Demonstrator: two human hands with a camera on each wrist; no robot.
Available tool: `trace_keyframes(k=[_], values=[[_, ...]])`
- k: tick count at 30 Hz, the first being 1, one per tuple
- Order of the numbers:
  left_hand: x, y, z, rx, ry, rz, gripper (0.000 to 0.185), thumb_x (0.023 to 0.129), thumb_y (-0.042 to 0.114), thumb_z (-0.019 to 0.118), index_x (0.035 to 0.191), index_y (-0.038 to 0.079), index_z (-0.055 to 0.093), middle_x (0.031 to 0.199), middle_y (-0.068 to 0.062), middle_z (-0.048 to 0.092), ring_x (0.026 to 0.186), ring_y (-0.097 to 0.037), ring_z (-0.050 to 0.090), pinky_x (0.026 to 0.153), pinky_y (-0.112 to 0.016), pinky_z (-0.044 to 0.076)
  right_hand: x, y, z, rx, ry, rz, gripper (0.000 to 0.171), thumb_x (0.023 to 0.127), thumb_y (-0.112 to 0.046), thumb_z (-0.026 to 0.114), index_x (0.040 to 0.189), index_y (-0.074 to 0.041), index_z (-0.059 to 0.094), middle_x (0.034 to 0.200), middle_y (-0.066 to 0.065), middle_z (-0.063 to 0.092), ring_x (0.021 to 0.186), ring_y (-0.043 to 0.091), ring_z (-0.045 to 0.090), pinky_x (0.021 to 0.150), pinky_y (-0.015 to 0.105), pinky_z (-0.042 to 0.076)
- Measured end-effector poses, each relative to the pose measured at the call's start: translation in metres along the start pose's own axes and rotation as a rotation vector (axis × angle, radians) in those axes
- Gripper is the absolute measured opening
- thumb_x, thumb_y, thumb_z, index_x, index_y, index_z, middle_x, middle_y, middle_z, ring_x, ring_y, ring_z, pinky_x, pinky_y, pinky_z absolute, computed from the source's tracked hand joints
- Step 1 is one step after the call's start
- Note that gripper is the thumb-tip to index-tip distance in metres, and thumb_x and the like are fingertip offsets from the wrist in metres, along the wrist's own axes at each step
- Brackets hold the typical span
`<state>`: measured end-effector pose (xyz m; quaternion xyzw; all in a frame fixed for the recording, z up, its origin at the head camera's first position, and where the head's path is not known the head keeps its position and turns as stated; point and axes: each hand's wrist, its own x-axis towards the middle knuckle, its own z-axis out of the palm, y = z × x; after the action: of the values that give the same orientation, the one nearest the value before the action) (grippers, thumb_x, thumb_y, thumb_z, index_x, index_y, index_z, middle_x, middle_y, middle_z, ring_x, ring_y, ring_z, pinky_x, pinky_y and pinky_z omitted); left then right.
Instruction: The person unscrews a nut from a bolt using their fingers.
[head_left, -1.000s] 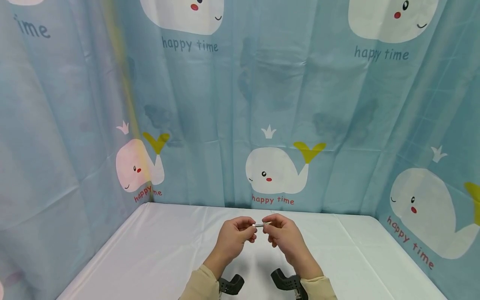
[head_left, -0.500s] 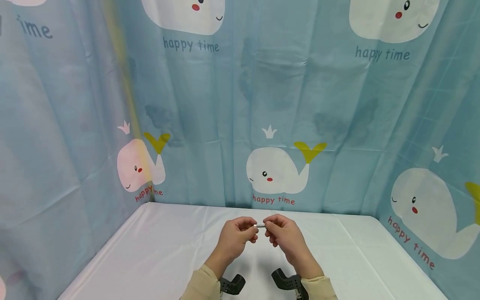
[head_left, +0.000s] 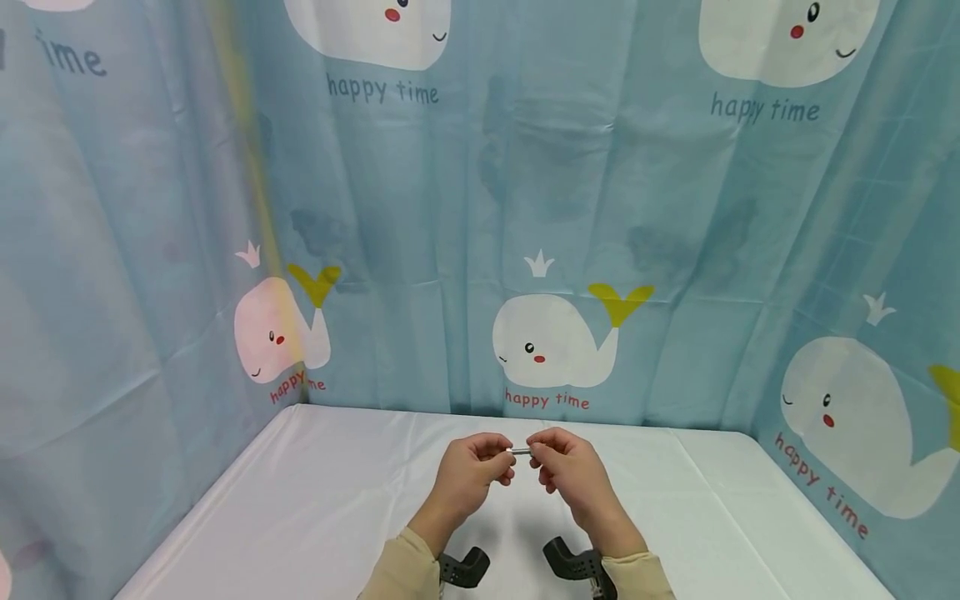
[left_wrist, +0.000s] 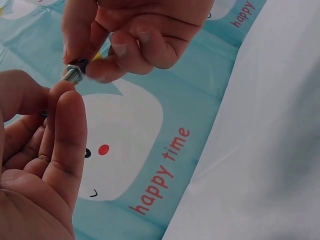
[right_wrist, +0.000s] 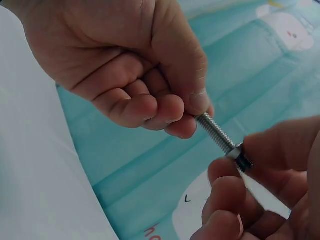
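Note:
A silver threaded bolt [right_wrist: 216, 131] is held in the air between both hands, lying nearly level in the head view. My left hand [head_left: 461, 479] pinches one end of it between thumb and fingers; that end is mostly hidden. Near the other end a metal nut [right_wrist: 235, 151] sits around the thread, with a dark tip sticking out past it. The thumb and fingertips of my right hand [head_left: 579, 479] pinch at this nut. In the left wrist view the nut [left_wrist: 73, 74] shows beside the right fingertips, with a short stretch of thread running towards the left hand.
A white-covered table [head_left: 300, 517] lies below the hands. Blue curtains [head_left: 420, 250] printed with whales and "happy time" enclose it at the back and on both sides. Black wrist mounts [head_left: 465, 568] sit at both beige cuffs.
The right thumb has shifted slightly and now covers the bolt's right end, which showed past it a second ago. Both hands otherwise stay almost in place.

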<state>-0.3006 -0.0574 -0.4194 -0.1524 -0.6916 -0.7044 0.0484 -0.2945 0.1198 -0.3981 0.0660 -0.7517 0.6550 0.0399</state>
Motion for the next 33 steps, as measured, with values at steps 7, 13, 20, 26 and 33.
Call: trace_keyframes(k=[7,13,20,26,33], values=[[0.001,0.0,-0.001,0.012,0.007,-0.005,0.015,0.093,0.005,0.068,0.104,-0.005,0.069,0.08,-0.007,0.068,0.07,-0.021,0.067,0.068,-0.033,0.059,0.0,-0.001,-0.001,0.02,-0.021,0.013,0.024,0.097,-0.024,0.064,0.107,-0.002,0.068,0.087,0.013,0.063,0.061,0.02,0.053,0.052,0.027,0.046],[-0.008,0.022,0.003,0.044,0.005,0.012,0.014,0.093,-0.001,0.064,0.102,-0.01,0.067,0.078,-0.007,0.067,0.07,-0.023,0.067,0.068,-0.032,0.059,0.001,-0.001,-0.001,-0.009,-0.012,-0.008,0.02,0.097,-0.022,0.066,0.102,-0.003,0.068,0.079,0.012,0.062,0.061,0.021,0.052,0.052,0.028,0.046],[0.003,0.0,-0.001,0.03,0.009,0.002,0.013,0.093,0.0,0.066,0.103,-0.008,0.068,0.079,-0.007,0.067,0.069,-0.02,0.067,0.067,-0.032,0.059,0.001,-0.002,-0.001,0.026,-0.004,-0.02,0.017,0.093,-0.007,0.061,0.107,-0.003,0.069,0.098,0.017,0.064,0.072,0.026,0.056,0.056,0.03,0.049],[0.004,0.0,0.0,0.021,0.003,0.007,0.013,0.092,0.0,0.066,0.102,-0.007,0.068,0.079,-0.007,0.067,0.068,-0.021,0.067,0.067,-0.033,0.059,0.0,-0.001,-0.001,-0.003,0.007,-0.008,0.025,0.099,-0.027,0.063,0.1,-0.002,0.068,0.082,0.013,0.062,0.063,0.021,0.053,0.054,0.028,0.048],[-0.001,0.008,0.001,0.034,0.008,-0.008,0.011,0.093,0.001,0.066,0.101,-0.005,0.069,0.079,-0.007,0.067,0.069,-0.02,0.067,0.068,-0.032,0.059,0.0,-0.002,-0.001,0.019,-0.005,-0.008,0.012,0.095,-0.01,0.063,0.102,-0.003,0.068,0.084,0.014,0.061,0.064,0.022,0.053,0.054,0.028,0.047]])
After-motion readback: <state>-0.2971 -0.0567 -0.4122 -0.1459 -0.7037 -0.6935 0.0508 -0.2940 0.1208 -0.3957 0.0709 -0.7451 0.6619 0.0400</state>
